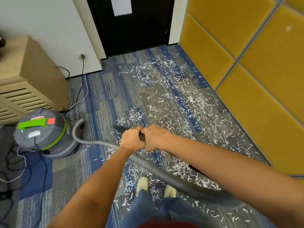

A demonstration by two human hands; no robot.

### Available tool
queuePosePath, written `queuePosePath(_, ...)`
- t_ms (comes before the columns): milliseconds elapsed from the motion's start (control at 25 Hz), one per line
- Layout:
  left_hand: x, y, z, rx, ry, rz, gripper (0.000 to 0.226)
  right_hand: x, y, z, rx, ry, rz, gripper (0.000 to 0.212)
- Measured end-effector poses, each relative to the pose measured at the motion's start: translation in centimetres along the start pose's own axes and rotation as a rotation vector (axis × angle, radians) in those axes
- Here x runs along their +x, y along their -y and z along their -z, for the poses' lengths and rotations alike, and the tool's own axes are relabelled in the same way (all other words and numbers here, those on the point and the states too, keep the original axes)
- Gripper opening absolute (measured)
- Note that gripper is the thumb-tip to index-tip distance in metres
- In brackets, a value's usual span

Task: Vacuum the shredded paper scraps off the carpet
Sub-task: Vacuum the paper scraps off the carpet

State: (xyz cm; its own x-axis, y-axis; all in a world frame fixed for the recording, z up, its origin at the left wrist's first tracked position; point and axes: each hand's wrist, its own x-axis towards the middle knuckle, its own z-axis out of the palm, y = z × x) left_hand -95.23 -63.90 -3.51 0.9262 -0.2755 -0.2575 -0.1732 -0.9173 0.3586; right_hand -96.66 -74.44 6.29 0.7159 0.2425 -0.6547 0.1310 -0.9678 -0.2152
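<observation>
I hold the black tube (119,128) of the vacuum with both hands. My left hand (131,140) and my right hand (157,137) are each closed round it, knuckles up, and they touch each other in the middle. The short tube points away from me and a little to the left, with its mouth low, close above the carpet (102,96); I cannot tell if it touches. The grey hose (181,181) runs from the vacuum cleaner (41,132) on my left, passes under my hands and goes on to my lower right. The paper scraps (194,99) are almost everywhere in front of me, but the thick part is not where the tube points. It lies ahead and to the right, in a long band from my shoes (143,185) up to the dark door (131,30), along the yellow wall (246,63). So the band lies crosswise to the direction of the tube. My right hand is on the side of this band, and the left is nearer to the mouth. I think the next sweep must swing the mouth to the right and forward, with the right hand leading. The hose behind me may drag some scraps.
</observation>
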Motion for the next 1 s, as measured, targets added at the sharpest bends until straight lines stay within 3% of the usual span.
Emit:
queuePosePath(400,2.3,-4.3,0.1,-0.268,0.111,-0.107,0.028,-1.4,-2.5,0.6,0.078,-0.057,-0.196,0.044)
queuePosePath(760,-0.2,-1.1,0.0,-0.098,0.039,-0.033,0.025,-1.2,-0.1,-0.4,0.025,-0.044,-0.036,0.045)
queuePosePath(1000,-0.6,0.8,-0.9,-0.116,0.034,0.062,0.034,0.0,0.6,-1.3,0.029,-0.028,-0.001,0.042)
